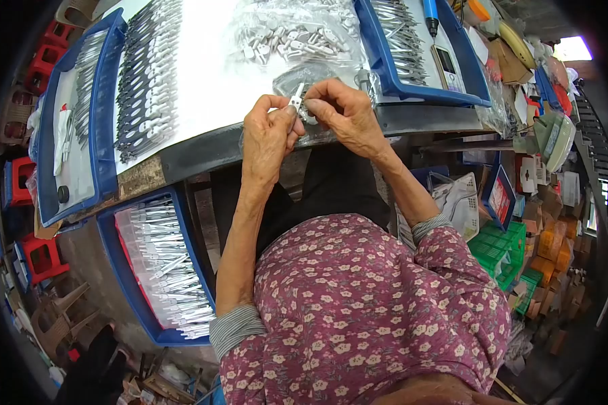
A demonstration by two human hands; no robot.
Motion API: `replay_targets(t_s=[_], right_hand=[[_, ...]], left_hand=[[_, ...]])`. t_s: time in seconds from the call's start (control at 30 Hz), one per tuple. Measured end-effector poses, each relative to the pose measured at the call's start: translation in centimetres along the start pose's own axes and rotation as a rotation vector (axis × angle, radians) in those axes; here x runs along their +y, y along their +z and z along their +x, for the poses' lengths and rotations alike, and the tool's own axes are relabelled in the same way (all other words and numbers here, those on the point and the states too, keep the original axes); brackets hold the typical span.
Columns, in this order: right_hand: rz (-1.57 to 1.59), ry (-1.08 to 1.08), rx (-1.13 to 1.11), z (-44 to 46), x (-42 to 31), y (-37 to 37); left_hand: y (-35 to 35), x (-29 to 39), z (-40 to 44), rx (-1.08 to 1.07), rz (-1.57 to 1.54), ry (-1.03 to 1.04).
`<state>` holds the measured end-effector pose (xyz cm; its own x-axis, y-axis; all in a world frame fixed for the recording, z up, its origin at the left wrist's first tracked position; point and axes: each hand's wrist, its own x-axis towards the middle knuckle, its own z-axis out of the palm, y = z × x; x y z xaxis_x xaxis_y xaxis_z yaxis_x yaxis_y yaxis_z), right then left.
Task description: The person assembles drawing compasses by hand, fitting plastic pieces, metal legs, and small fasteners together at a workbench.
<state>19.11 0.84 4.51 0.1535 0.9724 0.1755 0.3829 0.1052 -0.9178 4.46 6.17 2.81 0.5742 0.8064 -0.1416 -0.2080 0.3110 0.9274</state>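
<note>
Cluttered workroom around a dark-edged desk (203,152) with a white covering. Clock centred on a small pale piece (296,100), over the desk's near edge, tilted toward 1 o'clock. Pinched from 8 o'clock between thumb and fingers of the left hand (270,131). At 3 o'clock, right hand (344,116), thumb and forefinger curled just beside the piece; cannot tell whether gripping something small or touching the piece. At 12, a clear bag (294,40) of loose grey parts; at 9, dark rows (138,101) of parts, then a blue tray (104,115); at 2, a second tray (446,98); at 7, lower than the desk, a third tray (108,246) of white rods.

Probably light and stiff, likely smooth enough to twist or slip under loose fingertips. Best held by the sides near the lower end, leaving the upper end free. Seemingly not fragile under a firm pinch.

Hidden behind the left fingers: the piece's lower end. Hard to make out: its material, and small shiny bits between the hands. Cut off at 12: the far ends of bag and rows.
</note>
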Motion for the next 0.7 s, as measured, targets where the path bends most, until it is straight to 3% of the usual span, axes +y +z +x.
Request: replay_targets(t_s=[0.37, 0.7], right_hand=[[-0.148, -0.08, 0.009, -0.1, 1.0, 0.2], [-0.264, -0.219, 0.061, -0.2, 0.7, 0.6]], left_hand=[[0.6, -0.5, 0.0, 0.093, 0.306, 0.104], [1.0, -0.9, 0.0, 0.133, 0.388, 0.173]])
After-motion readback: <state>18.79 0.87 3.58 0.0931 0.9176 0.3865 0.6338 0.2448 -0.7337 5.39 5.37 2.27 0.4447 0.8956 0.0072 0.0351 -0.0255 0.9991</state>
